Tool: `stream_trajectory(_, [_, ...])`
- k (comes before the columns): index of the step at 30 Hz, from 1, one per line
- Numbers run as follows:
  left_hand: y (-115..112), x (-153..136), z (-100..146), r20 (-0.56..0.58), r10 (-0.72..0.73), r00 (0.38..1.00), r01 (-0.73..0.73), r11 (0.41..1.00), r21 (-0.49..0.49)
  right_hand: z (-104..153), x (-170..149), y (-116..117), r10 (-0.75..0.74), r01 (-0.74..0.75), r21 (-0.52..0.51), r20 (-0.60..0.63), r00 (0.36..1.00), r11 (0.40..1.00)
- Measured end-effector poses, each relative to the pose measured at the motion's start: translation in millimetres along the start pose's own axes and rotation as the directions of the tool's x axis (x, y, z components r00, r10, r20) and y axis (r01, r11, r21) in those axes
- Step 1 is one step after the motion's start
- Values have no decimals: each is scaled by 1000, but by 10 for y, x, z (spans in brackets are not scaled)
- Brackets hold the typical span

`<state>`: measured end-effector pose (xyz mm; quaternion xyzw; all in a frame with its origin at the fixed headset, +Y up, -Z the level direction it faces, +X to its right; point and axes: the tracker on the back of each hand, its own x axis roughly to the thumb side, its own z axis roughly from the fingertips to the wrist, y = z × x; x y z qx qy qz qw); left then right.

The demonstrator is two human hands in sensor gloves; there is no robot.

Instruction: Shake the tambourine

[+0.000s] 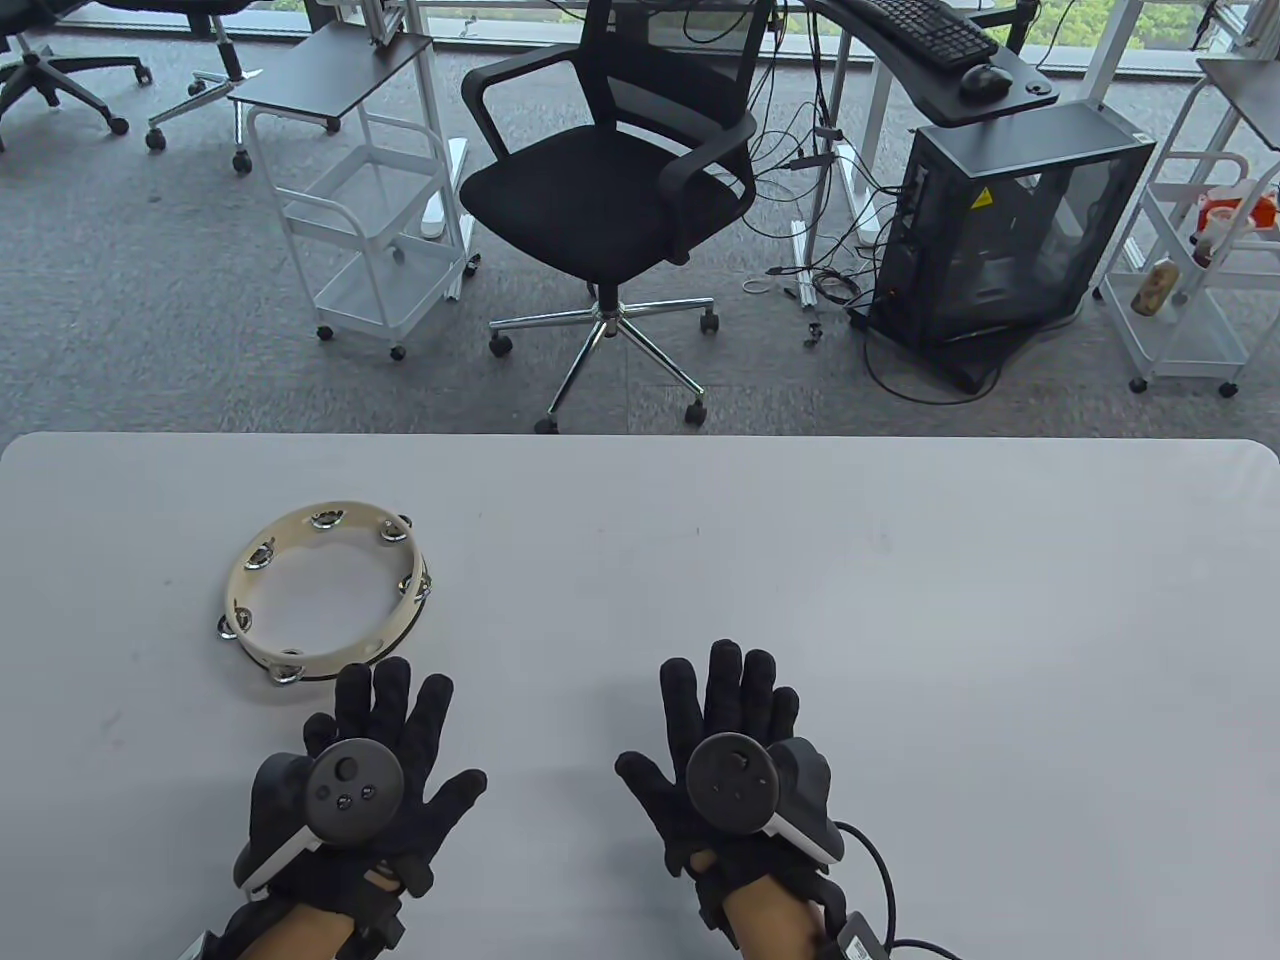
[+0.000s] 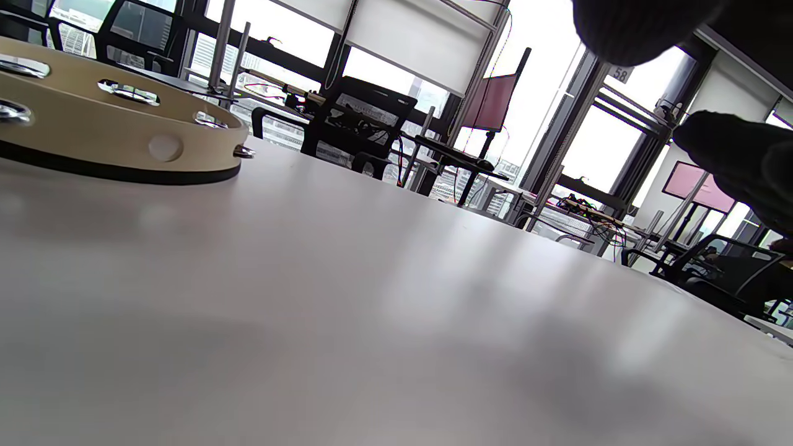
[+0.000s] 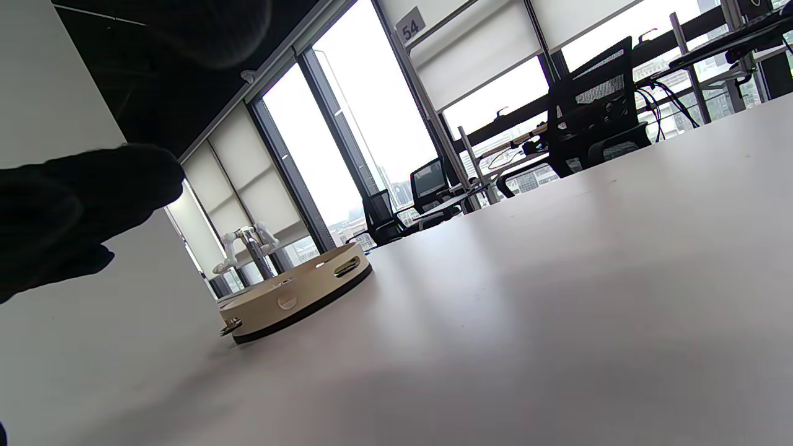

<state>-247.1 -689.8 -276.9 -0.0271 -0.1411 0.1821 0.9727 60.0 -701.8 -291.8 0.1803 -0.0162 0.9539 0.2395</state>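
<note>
A cream tambourine (image 1: 326,591) with metal jingles lies flat on the white table (image 1: 800,600), left of centre. It also shows in the left wrist view (image 2: 118,133) and in the right wrist view (image 3: 296,300). My left hand (image 1: 385,745) rests flat on the table just below the tambourine, fingers spread, holding nothing; its fingertips lie close to the tambourine's near rim. My right hand (image 1: 730,740) rests flat on the table to the right, fingers spread and empty.
Beyond the table's far edge stand a black office chair (image 1: 610,190), a white cart (image 1: 370,210) and a computer tower (image 1: 1010,230). A cable (image 1: 880,880) runs from my right wrist.
</note>
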Motion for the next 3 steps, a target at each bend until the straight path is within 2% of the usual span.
stream_trajectory(3, [-11,10,-7,-3,1,1000,-1,1000,-13,-11,-13,14,13,-13,7,-9,1000,1000])
